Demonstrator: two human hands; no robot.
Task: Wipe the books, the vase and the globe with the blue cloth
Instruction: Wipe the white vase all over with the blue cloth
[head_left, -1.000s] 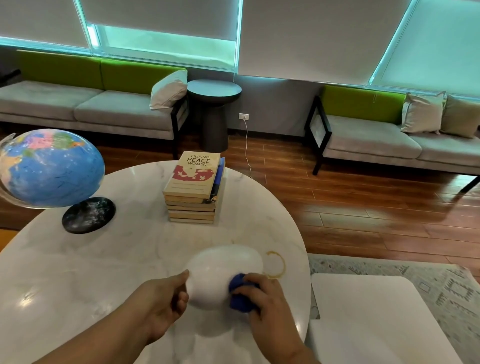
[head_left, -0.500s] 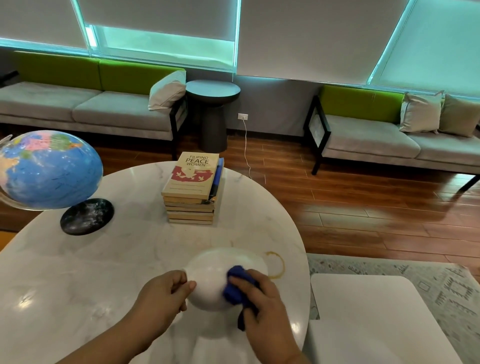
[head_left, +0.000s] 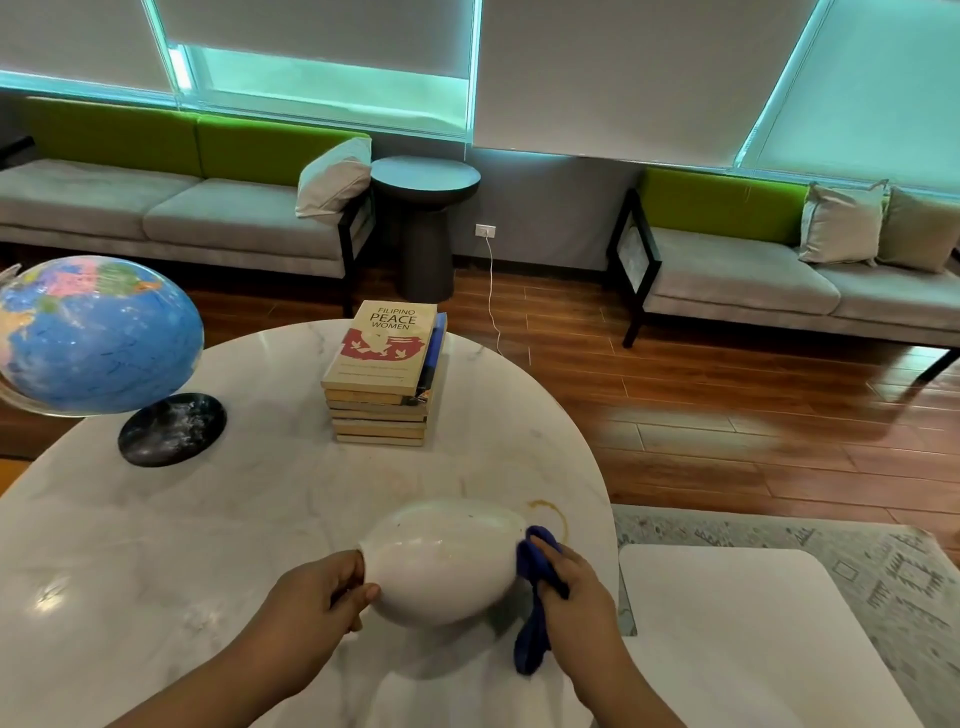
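Note:
A white egg-shaped vase (head_left: 447, 561) is tipped on its side above the near part of the round marble table (head_left: 156, 545). My left hand (head_left: 317, 597) grips its narrow left end. My right hand (head_left: 576, 587) holds the blue cloth (head_left: 537, 597) bunched against the vase's right end, with a strip of cloth hanging down. A stack of several books (head_left: 387, 374) lies at the table's far side. The blue globe (head_left: 96, 335) on its black round base (head_left: 171, 428) stands at the far left.
A brown ring stain (head_left: 550, 512) marks the table just right of the vase. A white low table (head_left: 727, 623) stands to the right on a patterned rug (head_left: 883, 571). Grey and green sofas (head_left: 208, 208) and a dark round side table (head_left: 426, 182) line the far wall.
The vase has been turned so that it lies more on its side, and my right hand has slid the cloth from its front to its right end. My left hand stays on the left end.

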